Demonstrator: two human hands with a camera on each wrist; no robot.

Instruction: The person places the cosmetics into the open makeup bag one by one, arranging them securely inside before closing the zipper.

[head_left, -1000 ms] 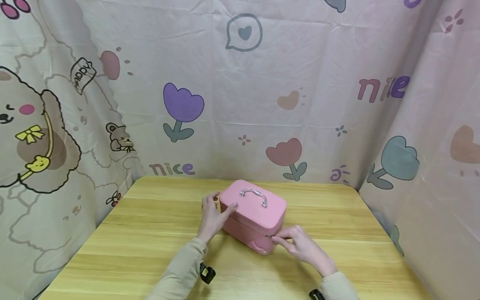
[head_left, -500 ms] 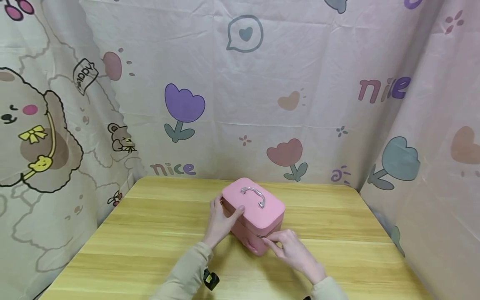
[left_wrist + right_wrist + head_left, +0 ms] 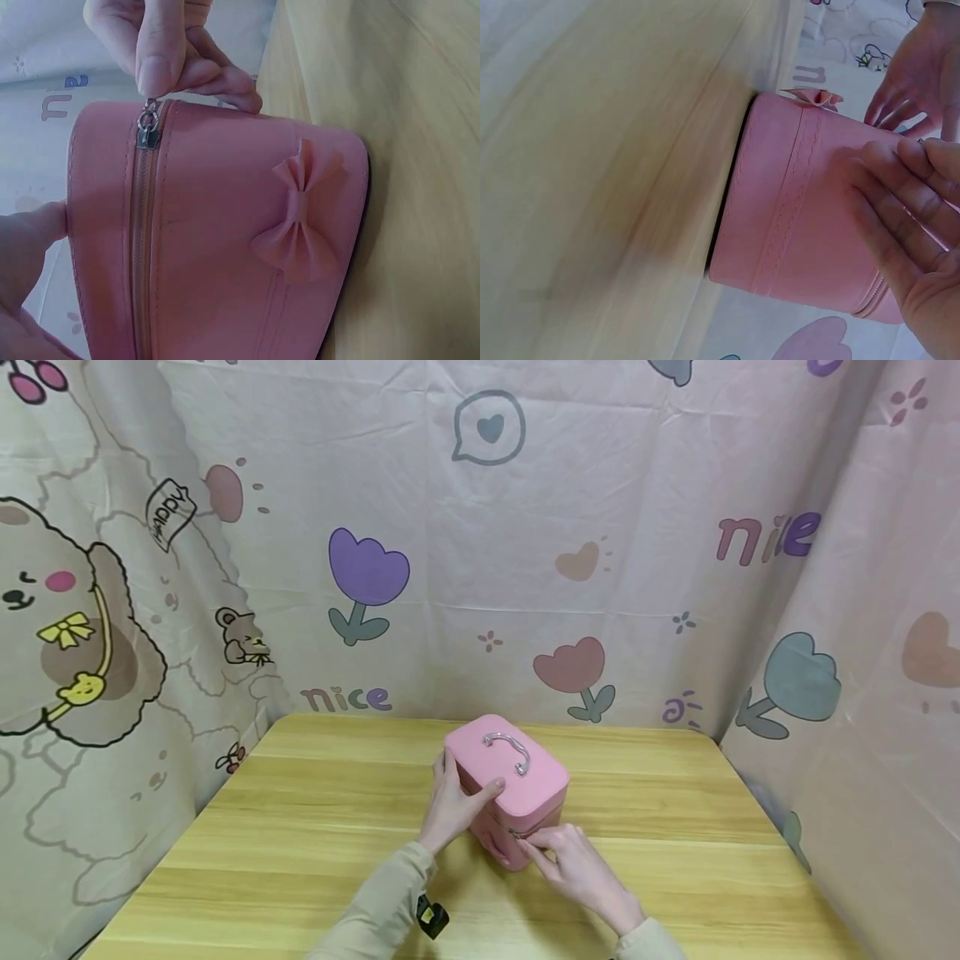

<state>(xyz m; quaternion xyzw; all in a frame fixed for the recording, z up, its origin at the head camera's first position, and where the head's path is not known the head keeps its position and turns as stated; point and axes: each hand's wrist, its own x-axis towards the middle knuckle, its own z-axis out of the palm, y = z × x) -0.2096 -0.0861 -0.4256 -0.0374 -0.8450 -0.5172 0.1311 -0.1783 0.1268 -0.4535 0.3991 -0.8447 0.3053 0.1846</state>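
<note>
A pink zippered case (image 3: 536, 785) with a silver handle (image 3: 510, 750) stands on the wooden table. My left hand (image 3: 457, 806) rests against it, thumb on the lid's front edge and fingers extended along the left end. With thumb and forefinger, my right hand (image 3: 573, 864) pinches the zipper pull near the case's front corner. In the left wrist view the metal slider (image 3: 148, 135) sits just below those fingertips, and the closed zipper (image 3: 141, 255) runs along the front. A pink bow (image 3: 298, 206) decorates the front below the zipper. The case's far sides are hidden.
The wooden tabletop (image 3: 300, 810) extends around the case on all sides. Behind and beside it hang printed curtains (image 3: 465, 543) with flowers and bears. A black wrist-worn device (image 3: 432, 916) hangs below the left sleeve.
My right hand has moved left with the zipper pull, round the case's front corner. The left hand has shifted right along the lid's edge. The case has turned slightly.
</note>
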